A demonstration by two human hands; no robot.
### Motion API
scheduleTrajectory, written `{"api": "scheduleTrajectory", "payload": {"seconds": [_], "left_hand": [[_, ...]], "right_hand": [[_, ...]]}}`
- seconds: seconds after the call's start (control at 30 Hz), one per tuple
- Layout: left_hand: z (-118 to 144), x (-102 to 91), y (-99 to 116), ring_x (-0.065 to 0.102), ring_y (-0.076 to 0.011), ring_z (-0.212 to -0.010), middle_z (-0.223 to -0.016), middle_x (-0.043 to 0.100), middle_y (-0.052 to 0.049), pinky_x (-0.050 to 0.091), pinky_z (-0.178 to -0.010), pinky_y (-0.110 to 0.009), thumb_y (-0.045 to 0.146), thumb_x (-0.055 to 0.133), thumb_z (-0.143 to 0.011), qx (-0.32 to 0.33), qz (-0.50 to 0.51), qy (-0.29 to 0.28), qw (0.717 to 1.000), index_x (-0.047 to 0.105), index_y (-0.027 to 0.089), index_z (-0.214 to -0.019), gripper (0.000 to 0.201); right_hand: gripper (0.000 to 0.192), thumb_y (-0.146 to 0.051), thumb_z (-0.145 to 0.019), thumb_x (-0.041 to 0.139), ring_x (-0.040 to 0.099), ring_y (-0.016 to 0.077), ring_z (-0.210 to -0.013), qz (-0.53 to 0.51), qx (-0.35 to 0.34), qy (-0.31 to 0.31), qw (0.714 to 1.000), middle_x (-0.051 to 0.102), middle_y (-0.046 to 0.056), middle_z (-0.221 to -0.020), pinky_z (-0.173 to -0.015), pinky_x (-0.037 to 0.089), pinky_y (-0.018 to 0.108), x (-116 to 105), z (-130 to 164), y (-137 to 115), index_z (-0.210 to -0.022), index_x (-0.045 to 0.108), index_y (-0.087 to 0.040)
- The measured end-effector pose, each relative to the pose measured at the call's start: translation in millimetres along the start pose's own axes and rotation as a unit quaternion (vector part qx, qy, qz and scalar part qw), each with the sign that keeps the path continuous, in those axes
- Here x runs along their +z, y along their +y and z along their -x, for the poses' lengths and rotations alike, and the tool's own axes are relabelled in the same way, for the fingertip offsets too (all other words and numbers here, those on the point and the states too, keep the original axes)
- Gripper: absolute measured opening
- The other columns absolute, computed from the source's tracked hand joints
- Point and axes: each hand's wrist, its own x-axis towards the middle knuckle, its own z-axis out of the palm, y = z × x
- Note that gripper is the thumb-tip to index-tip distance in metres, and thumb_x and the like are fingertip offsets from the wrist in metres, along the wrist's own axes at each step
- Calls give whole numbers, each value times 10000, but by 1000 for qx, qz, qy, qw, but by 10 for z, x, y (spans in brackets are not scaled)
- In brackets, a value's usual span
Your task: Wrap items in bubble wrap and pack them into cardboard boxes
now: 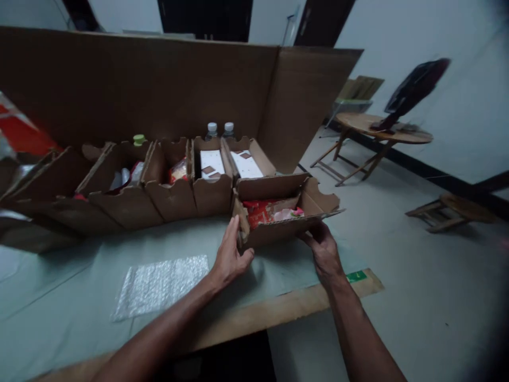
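An open-topped cardboard box (278, 232) is held between my two hands, turned sideways at the right end of a row of similar boxes. My left hand (231, 257) presses along its left end, fingers stretched up the side and thumb apart. At the lower right front, my right hand (324, 252) grips the box, its fingertips partly hidden beneath. Inside lie a red printed packet (258, 211) and a pink and white packet (288, 214). Whether the box rests on the table cannot be made out.
Several cardboard bins (170, 199) line the table's back, holding packets and white boxes (212, 163). A tall cardboard panel (159, 90) stands behind. Bubble wrap (163, 286) lies on the pale green table cover (79, 297). Rightward are a round wooden table (361, 123) and a stool (457, 209).
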Motion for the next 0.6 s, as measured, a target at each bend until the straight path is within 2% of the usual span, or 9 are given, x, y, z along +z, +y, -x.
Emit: {"api": "scheduleTrajectory", "payload": {"seconds": [0.07, 0.17, 0.23, 0.3, 0.4, 0.5, 0.57, 0.6], "left_hand": [[217, -177, -52, 323, -358, -1495, -1620, 341, -187, 343, -1176, -590, 269, 624, -799, 12, -71, -8, 997, 319, 177, -1553, 818], [799, -580, -70, 407, -325, -1450, -1501, 520, -156, 357, -1182, -566, 269, 624, -848, 56, -169, -19, 984, 539, 198, -1400, 563], [1208, -883, -68, 426, -313, -1434, -1446, 573, -136, 404, -1151, -557, 242, 603, -879, 54, -229, 15, 972, 609, 212, -1305, 427], [1516, -1182, -97, 469, -310, -1390, -1382, 615, -130, 454, -1100, -554, 221, 574, -904, 26, -290, 76, 954, 639, 210, -1244, 346], [1704, -1539, -214, 555, -314, -1258, -1288, 654, -142, 496, -1031, -546, 217, 549, -917, 1, -375, 146, 915, 669, 182, -1180, 292], [1695, -1714, -331, 602, -316, -1125, -1209, 678, -149, 517, -965, -527, 198, 566, -889, -23, -427, 134, 894, 688, 156, -1147, 289], [1687, -1762, -383, 605, -316, -1104, -1204, 680, -143, 518, -946, -512, 190, 591, -868, -43, -437, 107, 892, 698, 164, -1131, 285], [1695, -1779, -404, 601, -313, -1113, -1222, 676, -138, 516, -949, -504, 192, 601, -865, -47, -433, 97, 895, 700, 173, -1128, 282]], "right_hand": [[654, -403, -664, 792, 594, 316, -1259, 50, 21, 33, 998, 650, 135, -1339, -1105, 428, 533, -62, 228, 67, -1252, 596, -195], [606, -437, -767, 701, 629, 336, -1217, 157, 18, 80, 984, 666, 168, -1304, -1069, 460, 575, -122, 706, 81, -1297, 603, -162], [446, -402, -851, 644, 667, 310, -1147, 227, -25, 20, 973, 693, 150, -1258, -1020, 513, 536, -16, 1023, -10, -1238, 658, -181], [284, -342, -908, 605, 675, 275, -1122, 245, -109, -98, 958, 710, 115, -1233, -998, 538, 483, 308, 1300, -167, -1142, 705, -217], [250, -231, -953, 548, 645, 243, -1175, 207, -230, -271, 912, 724, 82, -1216, -1022, 526, 453, 1157, 1604, -401, -1146, 706, -245], [272, -182, -944, 567, 607, 257, -1244, 221, -287, -396, 844, 707, 85, -1276, -1034, 503, 469, 1998, 1785, -477, -1177, 698, -235], [284, -201, -934, 610, 575, 277, -1292, 252, -319, -446, 797, 674, 98, -1341, -1041, 487, 483, 2261, 1833, -431, -1207, 689, -219], [296, -216, -937, 618, 560, 283, -1312, 272, -327, -454, 783, 657, 104, -1369, -1046, 477, 489, 2270, 1826, -390, -1226, 681, -215]]}}
